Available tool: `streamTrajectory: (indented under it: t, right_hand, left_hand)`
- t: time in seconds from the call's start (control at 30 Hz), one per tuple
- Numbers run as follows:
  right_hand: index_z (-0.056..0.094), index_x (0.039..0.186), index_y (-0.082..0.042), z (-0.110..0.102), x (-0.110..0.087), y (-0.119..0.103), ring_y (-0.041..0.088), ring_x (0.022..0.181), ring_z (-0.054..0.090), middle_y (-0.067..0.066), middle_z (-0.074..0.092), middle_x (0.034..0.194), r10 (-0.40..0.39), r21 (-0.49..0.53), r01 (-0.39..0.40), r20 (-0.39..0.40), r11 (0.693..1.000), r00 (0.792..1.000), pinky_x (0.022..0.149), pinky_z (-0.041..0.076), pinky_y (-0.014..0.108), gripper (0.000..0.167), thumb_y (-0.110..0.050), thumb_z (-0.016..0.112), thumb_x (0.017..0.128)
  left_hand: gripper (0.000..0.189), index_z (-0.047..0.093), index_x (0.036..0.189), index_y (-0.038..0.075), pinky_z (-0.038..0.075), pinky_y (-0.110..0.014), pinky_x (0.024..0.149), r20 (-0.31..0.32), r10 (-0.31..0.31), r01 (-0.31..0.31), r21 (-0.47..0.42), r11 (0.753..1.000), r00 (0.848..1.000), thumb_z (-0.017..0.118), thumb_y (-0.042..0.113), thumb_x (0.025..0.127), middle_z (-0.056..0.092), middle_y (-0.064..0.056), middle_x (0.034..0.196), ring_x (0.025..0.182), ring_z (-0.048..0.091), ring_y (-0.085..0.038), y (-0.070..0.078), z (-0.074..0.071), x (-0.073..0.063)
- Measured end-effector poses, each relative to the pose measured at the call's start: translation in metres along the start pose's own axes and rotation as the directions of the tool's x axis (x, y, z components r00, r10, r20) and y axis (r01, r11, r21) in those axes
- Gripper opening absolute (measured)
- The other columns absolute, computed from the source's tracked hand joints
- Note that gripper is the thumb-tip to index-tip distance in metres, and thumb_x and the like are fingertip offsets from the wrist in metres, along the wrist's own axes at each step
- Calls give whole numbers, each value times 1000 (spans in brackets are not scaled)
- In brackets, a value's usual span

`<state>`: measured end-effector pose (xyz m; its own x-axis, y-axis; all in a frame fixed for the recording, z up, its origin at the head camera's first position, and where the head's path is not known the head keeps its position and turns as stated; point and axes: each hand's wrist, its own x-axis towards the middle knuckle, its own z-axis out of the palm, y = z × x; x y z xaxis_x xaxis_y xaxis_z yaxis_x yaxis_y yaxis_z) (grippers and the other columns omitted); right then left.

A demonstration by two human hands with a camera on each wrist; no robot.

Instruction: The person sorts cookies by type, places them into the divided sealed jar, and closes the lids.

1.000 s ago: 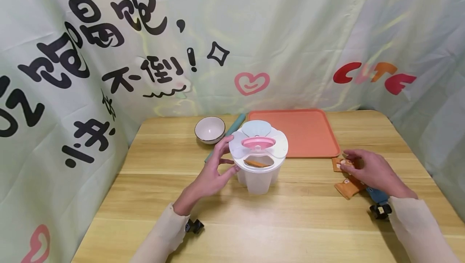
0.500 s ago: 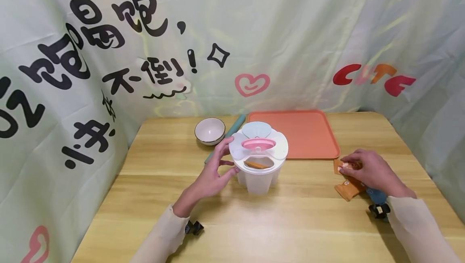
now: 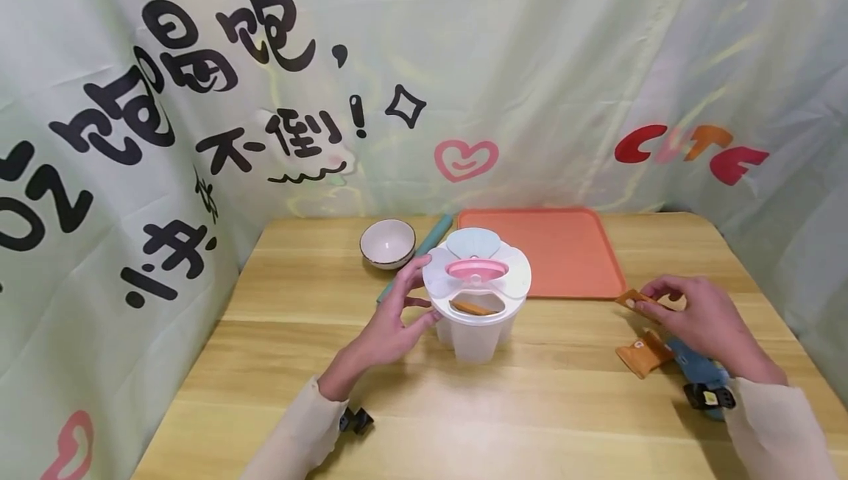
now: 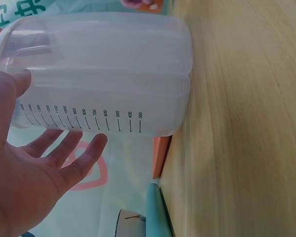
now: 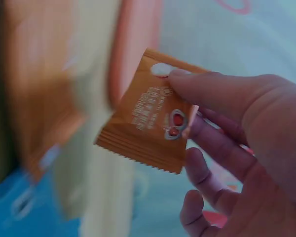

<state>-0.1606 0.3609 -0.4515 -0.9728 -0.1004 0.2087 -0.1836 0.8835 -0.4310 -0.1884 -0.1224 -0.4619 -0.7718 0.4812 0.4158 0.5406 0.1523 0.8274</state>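
A translucent plastic container (image 3: pixel 475 344) with measuring marks on its side stands mid-table. Its white lid has a pink handle (image 3: pixel 477 269), a light-blue flap and one opening, where an orange packet (image 3: pixel 472 308) shows. My left hand (image 3: pixel 391 325) grips the container near the lid, thumb and fingers spread around its side. In the right wrist view, a small orange snack packet (image 5: pixel 143 118) with a serrated edge is pinched between thumb and fingers of my right hand (image 3: pixel 709 325), raised over the table. Below that hand lie another orange packet (image 3: pixel 642 355) and blue packaging (image 3: pixel 695 362), partly hidden by the wrist.
Behind the container lies a flat orange-red tray (image 3: pixel 576 259). To its left are a white bowl (image 3: pixel 388 243) with a dark rim and a teal stick (image 3: pixel 435 235). A printed cloth hangs along the table's back edge.
My right hand has picked the upper orange packet up off the table and moved slightly right. The left hand stays at the container. The head view has shifted a little.
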Motion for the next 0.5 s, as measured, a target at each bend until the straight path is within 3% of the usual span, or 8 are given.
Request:
streamTrajectory:
  t: [0.17, 0.27, 0.5]
  right_hand:
    - [77, 99, -15, -14, -2, -25, 7, 82, 51, -2, 72, 85, 18, 66, -14, -57, 998, 998, 56, 39, 24, 17, -19, 90, 91]
    - [76, 103, -13, -20, -2, -42, -2, 76, 50, -4, 70, 82, -30, 111, 45, -126, 993, 992, 57, 40, 19, 20, -13, 91, 89]
    - [78, 117, -8, -30, -4, -86, -4, 76, 54, -7, 69, 86, -119, 171, 161, -235, 972, 965, 67, 46, 7, 38, -3, 94, 82]
  left_hand:
    - [85, 25, 168, 15, 65, -41, 100, 0, 12, -12, -1, 1000, 1000, 73, -2, 101, 57, -19, 154, 141, 58, -44, -1, 2, -2]
    - [83, 25, 168, 16, 65, -41, 100, -2, 13, -13, 2, 1000, 1000, 73, -1, 101, 57, -19, 154, 140, 58, -44, -1, 1, -2]
    - [84, 26, 168, 17, 66, -44, 99, -4, 18, -18, 14, 1000, 1000, 74, -1, 101, 56, -16, 156, 140, 60, -42, -2, 0, -1]
